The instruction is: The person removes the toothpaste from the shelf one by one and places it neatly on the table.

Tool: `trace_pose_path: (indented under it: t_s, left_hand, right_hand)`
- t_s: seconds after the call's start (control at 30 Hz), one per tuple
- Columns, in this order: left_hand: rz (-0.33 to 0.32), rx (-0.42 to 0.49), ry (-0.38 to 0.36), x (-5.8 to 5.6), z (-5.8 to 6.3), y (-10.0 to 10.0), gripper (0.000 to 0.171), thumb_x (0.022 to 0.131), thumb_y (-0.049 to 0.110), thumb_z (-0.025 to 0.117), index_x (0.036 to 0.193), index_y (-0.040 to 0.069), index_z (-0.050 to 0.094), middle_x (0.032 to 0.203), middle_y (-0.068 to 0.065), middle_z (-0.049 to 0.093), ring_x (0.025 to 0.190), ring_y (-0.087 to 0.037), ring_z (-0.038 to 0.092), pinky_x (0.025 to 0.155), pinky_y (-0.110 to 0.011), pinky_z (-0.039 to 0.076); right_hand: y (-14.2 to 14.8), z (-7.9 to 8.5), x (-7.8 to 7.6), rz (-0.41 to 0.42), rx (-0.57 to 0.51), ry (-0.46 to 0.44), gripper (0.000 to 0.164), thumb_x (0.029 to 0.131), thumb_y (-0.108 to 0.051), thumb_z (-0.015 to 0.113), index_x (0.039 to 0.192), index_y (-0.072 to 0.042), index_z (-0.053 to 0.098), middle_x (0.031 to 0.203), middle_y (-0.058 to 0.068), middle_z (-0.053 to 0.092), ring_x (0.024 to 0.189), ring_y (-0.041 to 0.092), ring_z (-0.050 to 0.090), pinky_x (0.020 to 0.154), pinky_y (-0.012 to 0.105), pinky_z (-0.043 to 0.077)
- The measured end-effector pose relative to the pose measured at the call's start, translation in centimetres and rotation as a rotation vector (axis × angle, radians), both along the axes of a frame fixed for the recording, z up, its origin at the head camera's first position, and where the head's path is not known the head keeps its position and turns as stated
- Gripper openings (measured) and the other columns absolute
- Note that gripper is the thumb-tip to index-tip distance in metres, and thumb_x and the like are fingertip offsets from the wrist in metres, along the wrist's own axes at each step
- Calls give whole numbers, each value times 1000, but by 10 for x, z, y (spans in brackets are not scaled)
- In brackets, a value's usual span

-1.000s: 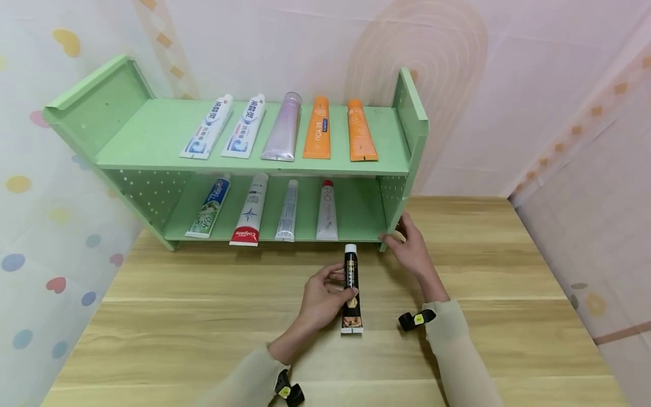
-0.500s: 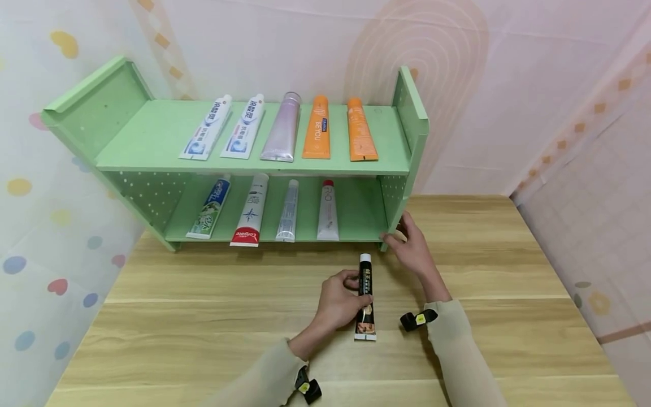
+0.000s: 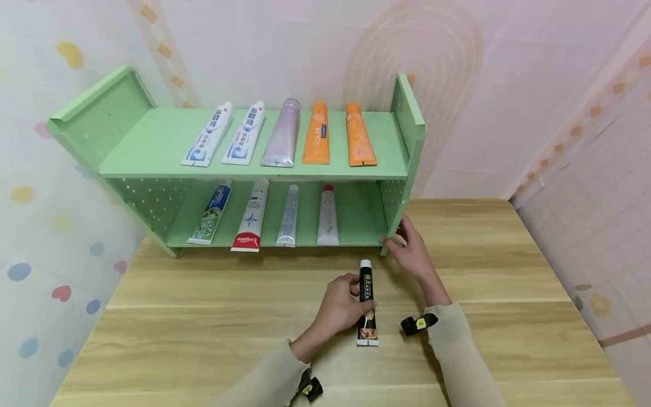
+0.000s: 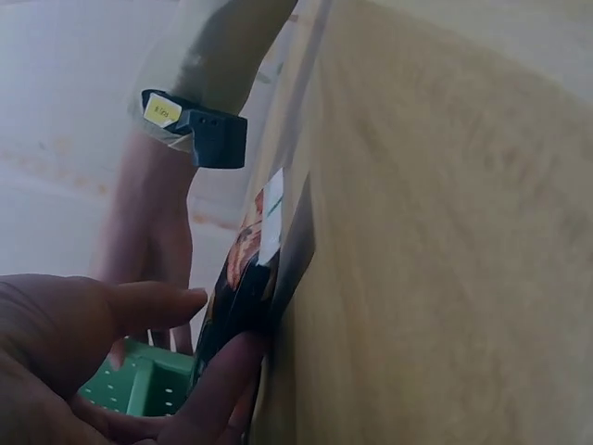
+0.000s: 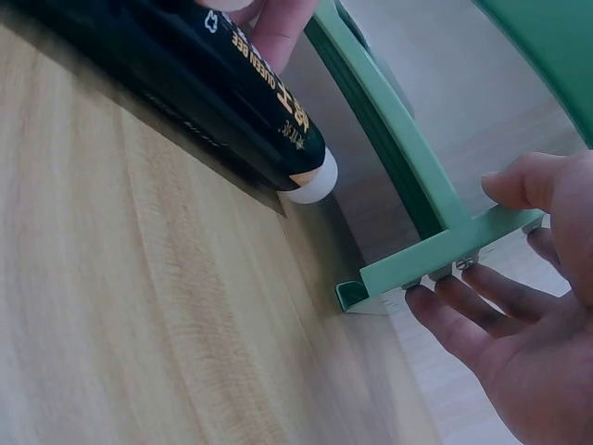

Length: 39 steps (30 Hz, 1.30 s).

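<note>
My left hand [image 3: 342, 305] holds a black toothpaste tube [image 3: 365, 281] with a white cap between thumb and fingers. The cap points toward the shelf and the flat end toward me. In the left wrist view the tube [image 4: 243, 287] is very close to the wood; whether it touches I cannot tell. My right hand [image 3: 413, 251] grips the lower front corner of the green shelf [image 3: 134, 138] at its right side panel. The right wrist view has that thumb on one face of the panel and the fingers [image 5: 454, 324] on the other.
On the upper board lie two white toothpaste tubes [image 3: 244, 135], a lilac tube [image 3: 282, 135] and two orange tubes [image 3: 317, 138]. Several more tubes, among them a red-and-white one [image 3: 251, 217], lie on the lower board. The wooden table [image 3: 203, 316] meets patterned walls.
My left hand has shifted right and toward me with the black tube, mostly in the first half second. The right hand stays at the shelf corner.
</note>
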<state>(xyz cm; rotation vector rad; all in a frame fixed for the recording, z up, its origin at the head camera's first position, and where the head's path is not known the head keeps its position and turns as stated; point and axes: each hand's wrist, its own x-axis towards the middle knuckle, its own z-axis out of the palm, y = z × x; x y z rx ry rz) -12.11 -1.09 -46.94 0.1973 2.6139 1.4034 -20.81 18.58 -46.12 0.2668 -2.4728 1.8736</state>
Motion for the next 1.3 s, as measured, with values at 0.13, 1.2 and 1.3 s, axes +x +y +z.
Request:
trace_pose_path:
  t_s: [0.13,1.2,1.3]
  left_hand:
    - [-36,-1,-8,1,1,-3,63,80,18,87,130,-10,60,89,-10,65,71,-14,55,63,-26,47]
    - [-200,-16,102,-9,60,-63,71,91,45,77,150,15,52,148,-7,56,130,-32,58,96,-46,58]
    - [-246,17,160,-11,68,-70,74,91,43,77,152,15,49,154,-5,51,137,-32,54,105,-51,54]
  right_hand:
    - [0,-2,1,-3,2,-4,72,100,-10,64,161,-29,31,158,12,43,144,39,44,113,60,45]
    - [-1,-1,2,-13,10,-6,72,99,-8,64,160,-28,31,157,13,44,142,39,46,112,61,45]
    - [-1,-1,1,-10,11,-5,72,100,-8,63,161,-28,31,157,13,44,142,39,46,111,62,45]
